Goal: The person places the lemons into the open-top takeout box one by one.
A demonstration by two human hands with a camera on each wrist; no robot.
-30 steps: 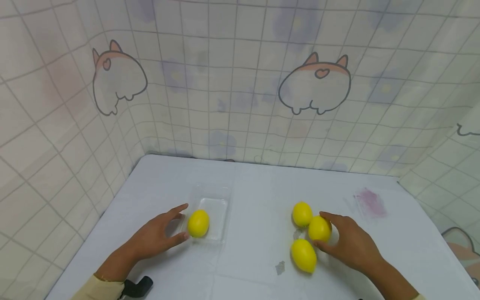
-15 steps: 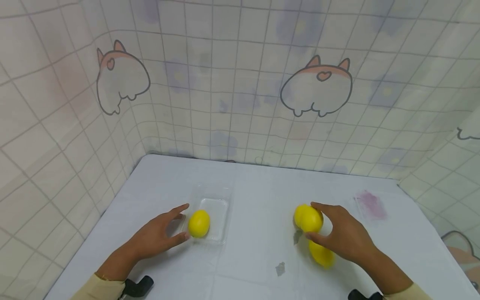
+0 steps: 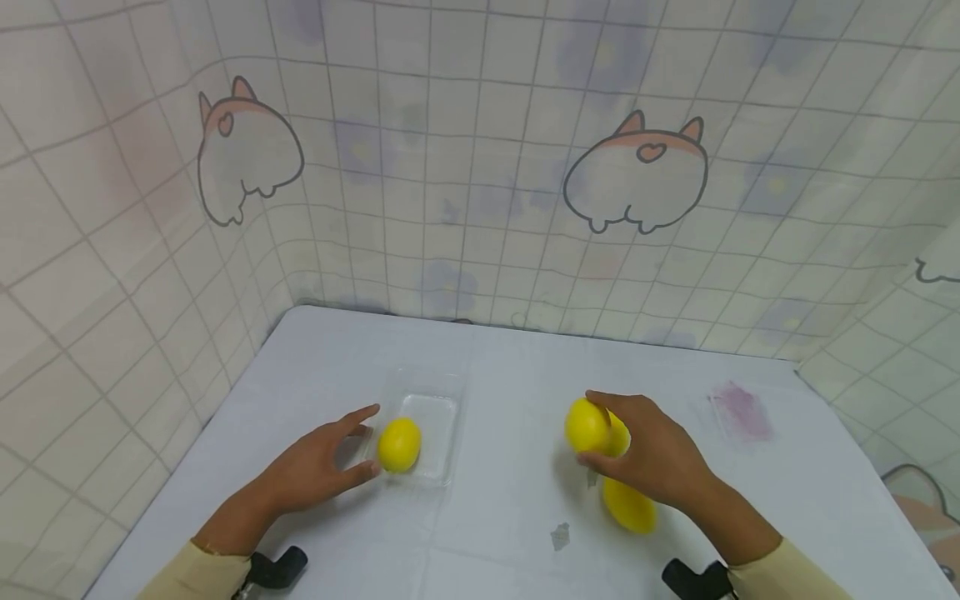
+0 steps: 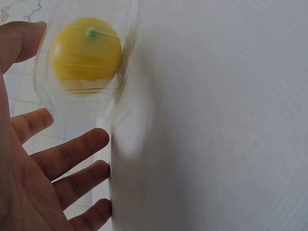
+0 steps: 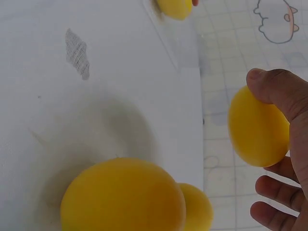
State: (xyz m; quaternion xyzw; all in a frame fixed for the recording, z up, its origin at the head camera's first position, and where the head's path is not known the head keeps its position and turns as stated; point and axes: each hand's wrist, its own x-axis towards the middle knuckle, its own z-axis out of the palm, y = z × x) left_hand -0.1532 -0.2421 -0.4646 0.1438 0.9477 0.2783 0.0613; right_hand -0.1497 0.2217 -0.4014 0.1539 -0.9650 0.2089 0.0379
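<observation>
My right hand (image 3: 654,454) pinches a lemon (image 3: 586,425) between thumb and fingers, raised above the table; the right wrist view shows the same lemon (image 5: 256,129) from the side. Partly hidden behind it is a second lemon (image 3: 620,435), and a third lemon (image 3: 628,507) lies nearer me, under the hand. On the left, a clear plastic container (image 3: 448,454) has one lemon (image 3: 399,445) inside. My left hand (image 3: 311,471) rests at the container's left side, fingers spread and fairly straight. In the left wrist view, its thumb (image 4: 33,41) touches the container wall.
A pink-stained clear patch (image 3: 741,410) lies at the right of the white table (image 3: 510,392). A small grey patch (image 3: 560,537) marks the surface near the front. A patterned curtain (image 3: 465,167) hangs behind and along both sides.
My right hand has lifted the lemon from between the other two and carried it left. The near lemon has rolled right, then slightly back. The left hand has stayed at the container.
</observation>
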